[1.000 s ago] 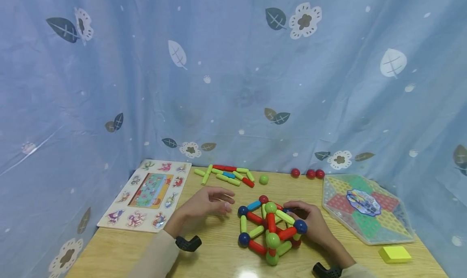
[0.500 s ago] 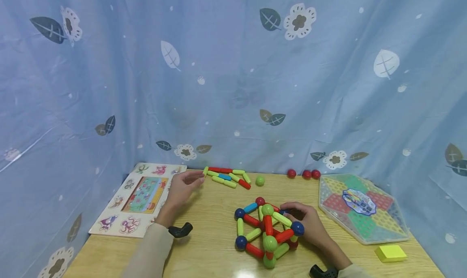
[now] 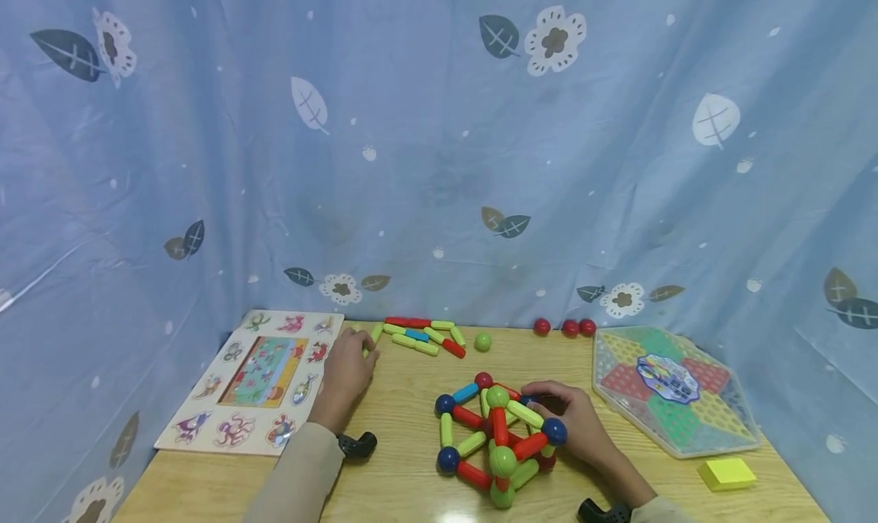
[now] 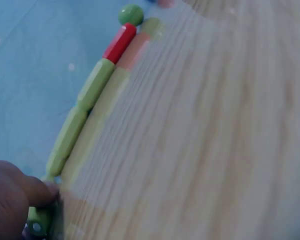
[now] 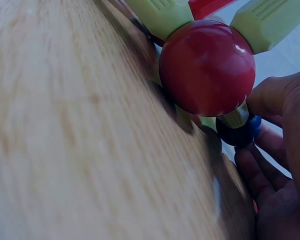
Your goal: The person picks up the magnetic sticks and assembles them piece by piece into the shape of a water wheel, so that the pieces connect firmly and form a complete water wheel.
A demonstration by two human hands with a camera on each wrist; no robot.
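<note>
A frame of magnetic sticks and balls (image 3: 500, 425) in red, lime green and blue stands on the table in the head view. At its right side my right hand (image 3: 576, 420) holds it by a dark blue ball (image 5: 240, 134), beside a large red ball (image 5: 207, 67) in the right wrist view. My left hand (image 3: 347, 367) is at the back left, pinching a lime green magnetic stick (image 4: 38, 222) at the end of the loose pile; the fingers partly hide it. Other loose sticks (image 3: 414, 341), green, red and blue, lie just right of that hand.
A wooden animal puzzle board (image 3: 206, 416) lies left of my left hand. A green ball (image 3: 483, 341) and several red balls (image 3: 570, 328) sit along the back edge by the curtain (image 3: 439, 165). On the right are a hexagonal game board (image 3: 675, 389) and a yellow block (image 3: 727, 474).
My left hand has moved from near the frame leftward and back to the loose sticks, and its fingers have closed on a green one. The right hand keeps its hold on the frame.
</note>
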